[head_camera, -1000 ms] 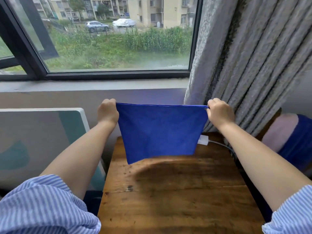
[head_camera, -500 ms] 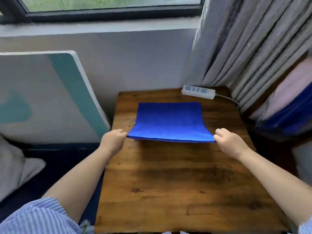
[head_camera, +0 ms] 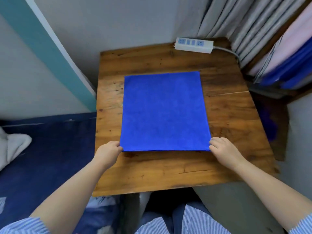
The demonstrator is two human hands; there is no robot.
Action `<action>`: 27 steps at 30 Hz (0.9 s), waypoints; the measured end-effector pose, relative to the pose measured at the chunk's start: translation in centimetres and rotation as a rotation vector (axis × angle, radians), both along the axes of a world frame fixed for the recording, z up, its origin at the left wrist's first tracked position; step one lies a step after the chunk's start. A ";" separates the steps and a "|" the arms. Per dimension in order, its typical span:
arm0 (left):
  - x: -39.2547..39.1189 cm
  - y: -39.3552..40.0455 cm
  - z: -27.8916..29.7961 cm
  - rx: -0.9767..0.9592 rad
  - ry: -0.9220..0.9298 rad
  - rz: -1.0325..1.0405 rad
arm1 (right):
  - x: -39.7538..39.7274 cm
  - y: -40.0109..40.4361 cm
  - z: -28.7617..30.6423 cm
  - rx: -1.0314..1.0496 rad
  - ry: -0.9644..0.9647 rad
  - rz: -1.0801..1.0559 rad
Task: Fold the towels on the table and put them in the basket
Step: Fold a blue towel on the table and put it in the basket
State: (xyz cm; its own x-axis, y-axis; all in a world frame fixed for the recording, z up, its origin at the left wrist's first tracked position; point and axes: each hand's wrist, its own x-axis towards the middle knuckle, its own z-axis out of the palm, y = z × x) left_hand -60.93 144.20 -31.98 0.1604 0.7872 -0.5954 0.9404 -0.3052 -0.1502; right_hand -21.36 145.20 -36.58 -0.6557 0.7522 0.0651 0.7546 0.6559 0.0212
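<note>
A blue towel [head_camera: 164, 112] lies flat on the wooden table [head_camera: 228, 125], folded double with its layered edge toward me. My left hand [head_camera: 108, 152] pinches the towel's near left corner. My right hand [head_camera: 222, 149] pinches the near right corner with its fingers curled over the edge. At the far right, blue and pink folded cloths [head_camera: 290, 61] sit in a dark wooden container; whether that is the basket I cannot tell.
A white power strip [head_camera: 194, 44] lies at the table's back edge, its cable running right behind the grey curtain [head_camera: 236, 19]. A white and teal board [head_camera: 42, 48] leans at the left. A dark blue surface [head_camera: 47, 149] with a white cloth [head_camera: 11, 147] lies left of the table.
The towel came down from in front of the window and was drawn toward me until it lay flat on the table. Both hands kept hold of its corners. My view tilted downward.
</note>
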 end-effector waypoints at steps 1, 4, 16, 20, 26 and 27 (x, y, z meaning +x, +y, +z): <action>-0.1 -0.3 -0.4 -0.005 0.008 0.000 | 0.0 -0.2 -0.5 -0.014 -0.007 -0.015; -0.3 -0.8 -2.0 -0.042 0.031 -0.028 | -0.3 -0.8 -1.3 -0.059 -0.039 -0.064; 2.7 3.3 -2.5 -0.167 0.009 0.229 | -4.0 0.9 -1.1 -0.173 0.166 -0.404; 5.6 8.7 -3.5 0.226 -0.325 0.435 | -7.9 7.8 -0.7 -0.207 0.219 -0.381; 9.9 18.1 -5.6 0.343 -0.562 0.555 | -14.2 18.7 -0.9 -0.328 0.162 -0.428; 10.2 19.3 -6.1 0.373 -0.584 0.551 | -14.8 20.0 -0.7 -0.390 0.187 -0.439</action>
State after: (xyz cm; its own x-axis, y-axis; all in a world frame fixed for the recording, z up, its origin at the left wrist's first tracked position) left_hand -50.78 163.48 -38.10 -0.1011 0.9688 -0.2264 0.8970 0.1872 0.4005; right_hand -36.14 165.15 -37.33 -0.2838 0.9409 -0.1849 0.9236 0.2164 -0.3163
